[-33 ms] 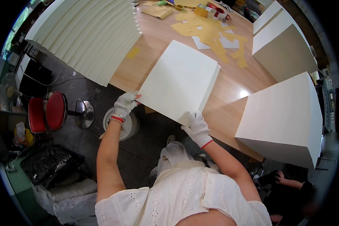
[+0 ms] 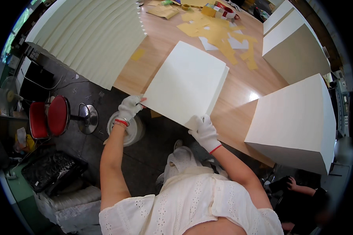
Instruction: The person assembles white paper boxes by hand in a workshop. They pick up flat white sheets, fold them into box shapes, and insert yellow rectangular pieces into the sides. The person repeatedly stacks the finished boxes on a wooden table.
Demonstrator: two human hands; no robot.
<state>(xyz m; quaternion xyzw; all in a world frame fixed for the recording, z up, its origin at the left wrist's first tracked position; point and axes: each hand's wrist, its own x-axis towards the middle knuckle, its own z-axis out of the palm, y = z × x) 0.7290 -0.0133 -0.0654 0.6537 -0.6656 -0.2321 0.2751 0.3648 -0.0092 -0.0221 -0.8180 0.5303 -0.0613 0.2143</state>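
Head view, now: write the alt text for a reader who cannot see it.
Seen from above, a white-gloved left grip and right grip touch the near corners of a flat white piece on a wood-toned table. Ridged cream material lies to the left, white box-shaped pieces to the right, and yellow scraps beyond.

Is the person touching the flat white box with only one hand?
No, the left hand and the right hand each touch a near corner of the flat white box.

Head-worn fisheye looks down onto the table (image 2: 236, 105)
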